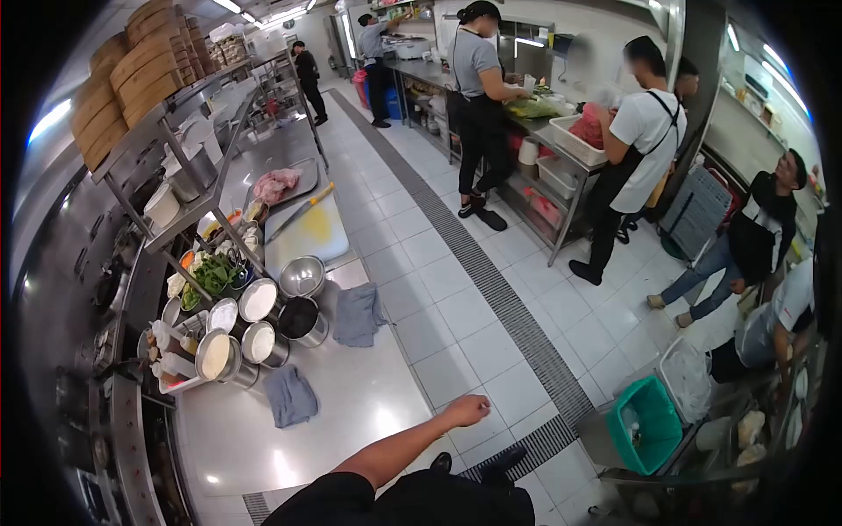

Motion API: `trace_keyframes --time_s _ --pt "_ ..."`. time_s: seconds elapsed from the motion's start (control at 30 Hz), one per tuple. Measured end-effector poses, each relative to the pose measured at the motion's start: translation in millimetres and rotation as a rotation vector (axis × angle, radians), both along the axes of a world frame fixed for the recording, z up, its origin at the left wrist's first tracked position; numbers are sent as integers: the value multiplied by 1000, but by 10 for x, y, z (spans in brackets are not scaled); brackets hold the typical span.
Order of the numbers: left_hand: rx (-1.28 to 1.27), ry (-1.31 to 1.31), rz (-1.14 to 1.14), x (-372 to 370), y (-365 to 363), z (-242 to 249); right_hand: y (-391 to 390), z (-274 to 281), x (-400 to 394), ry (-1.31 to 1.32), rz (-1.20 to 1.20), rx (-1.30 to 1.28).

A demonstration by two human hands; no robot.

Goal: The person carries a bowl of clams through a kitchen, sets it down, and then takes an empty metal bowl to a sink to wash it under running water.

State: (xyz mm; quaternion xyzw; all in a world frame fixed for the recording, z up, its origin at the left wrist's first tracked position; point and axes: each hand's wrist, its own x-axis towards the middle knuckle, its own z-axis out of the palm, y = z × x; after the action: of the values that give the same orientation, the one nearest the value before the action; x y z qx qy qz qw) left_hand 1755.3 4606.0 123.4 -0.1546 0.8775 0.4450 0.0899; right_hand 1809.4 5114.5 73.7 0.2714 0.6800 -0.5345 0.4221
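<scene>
My left hand (467,410) reaches out from a black sleeve (338,500) at the bottom of the head view. Its fingers are loosely curled, and nothing shows in them. It hangs over the tiled floor, just off the corner of the steel counter (368,394), touching nothing. The nearest items on that counter are two folded grey cloths (358,316), well apart from the hand. Below the hand are my dark trousers (456,500) and black shoes. My right hand is out of view.
Metal pots (303,320), a steel bowl (303,276), a cutting board (320,232) with a knife and a tray of raw meat (276,186) line the counter. A green-lined bin (645,425) stands at right. Several people work along the aisle, which has a floor drain (474,272).
</scene>
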Motion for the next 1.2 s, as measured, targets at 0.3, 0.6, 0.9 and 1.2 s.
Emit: trace_keyframes --time_s 0.3,0.6,0.9,1.2 --pt "131 -269 468 -8 27 -611 -50 -1132 -2622 170 388 198" --pt "272 -223 569 -661 -77 -1340 -1256 97 -4813 908 327 178" --pt "236 -403 -24 -1481 -1530 -1502 -762 -461 -3115 675 259 492" --pt "364 -558 315 -2977 -1848 -1016 -1101 -54 -2113 -168 -272 374"
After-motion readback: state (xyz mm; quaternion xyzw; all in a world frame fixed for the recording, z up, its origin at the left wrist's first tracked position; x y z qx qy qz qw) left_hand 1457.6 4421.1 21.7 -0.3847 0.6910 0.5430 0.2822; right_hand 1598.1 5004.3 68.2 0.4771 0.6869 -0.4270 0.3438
